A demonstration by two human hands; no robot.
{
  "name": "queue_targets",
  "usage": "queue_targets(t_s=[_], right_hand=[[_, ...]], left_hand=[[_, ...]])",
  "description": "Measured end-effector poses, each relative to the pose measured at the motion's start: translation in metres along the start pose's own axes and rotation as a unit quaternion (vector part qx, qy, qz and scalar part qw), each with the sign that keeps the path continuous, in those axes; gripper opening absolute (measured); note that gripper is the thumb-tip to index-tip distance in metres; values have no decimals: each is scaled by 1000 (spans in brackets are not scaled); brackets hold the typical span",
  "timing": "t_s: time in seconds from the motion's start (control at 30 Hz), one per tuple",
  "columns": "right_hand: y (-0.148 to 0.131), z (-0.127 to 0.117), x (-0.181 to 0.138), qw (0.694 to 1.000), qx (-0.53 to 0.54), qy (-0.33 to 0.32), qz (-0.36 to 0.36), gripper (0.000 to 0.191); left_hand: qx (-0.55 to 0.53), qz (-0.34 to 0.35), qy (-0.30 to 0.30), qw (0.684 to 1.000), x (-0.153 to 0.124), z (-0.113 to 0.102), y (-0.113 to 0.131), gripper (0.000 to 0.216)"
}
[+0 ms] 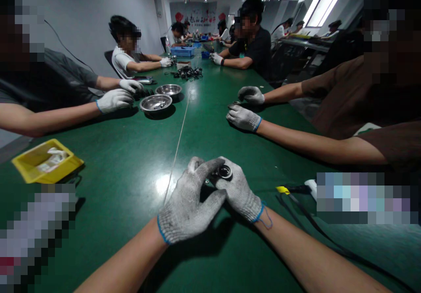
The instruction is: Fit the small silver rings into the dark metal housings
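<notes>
Both my hands wear grey-white knitted gloves with blue cuffs, and the fingertips are smudged dark. My right hand is closed around a small round black part with a shiny metal ring, its ringed end facing up towards me. From the other side my left hand reaches across, its index finger and thumb curled against the part and the right-hand fingers. A tiny shiny spot shows between the hands, too small to name. The lower side of the part is hidden in the gloves. Both hands are just above the green table.
Two steel bowls stand beyond, the nearer with small metal pieces. A yellow bin sits left. A black cable with a yellow tag runs right. Gloved co-workers' hands work at both sides. Black parts lie piled farther back.
</notes>
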State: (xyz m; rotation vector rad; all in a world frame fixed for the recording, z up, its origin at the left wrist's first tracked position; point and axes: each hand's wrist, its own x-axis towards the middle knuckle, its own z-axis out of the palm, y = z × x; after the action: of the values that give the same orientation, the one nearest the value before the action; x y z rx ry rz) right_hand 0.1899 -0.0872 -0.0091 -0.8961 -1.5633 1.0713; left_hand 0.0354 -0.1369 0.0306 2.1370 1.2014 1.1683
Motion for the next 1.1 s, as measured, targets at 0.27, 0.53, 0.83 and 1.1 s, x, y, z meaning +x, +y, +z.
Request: queue_targets(t_s=[0.27,0.53,0.83,1.1], right_hand=[[-3,-2,-1,997,-62,-31,-45,10],[-6,-3,-3,995,-67,-67,-40,11],[-3,1,-4,995,-75,-43,-53,7],[0,1,-3,991,-102,45,-77,9]], left_hand=[[205,156,12,966,-3,-9,-12,35],[274,192,-54,941,4,-16,-12,37],[193,114,30,974,3,-20,-16,35],[208,-92,-86,970,12,-42,-61,24]])
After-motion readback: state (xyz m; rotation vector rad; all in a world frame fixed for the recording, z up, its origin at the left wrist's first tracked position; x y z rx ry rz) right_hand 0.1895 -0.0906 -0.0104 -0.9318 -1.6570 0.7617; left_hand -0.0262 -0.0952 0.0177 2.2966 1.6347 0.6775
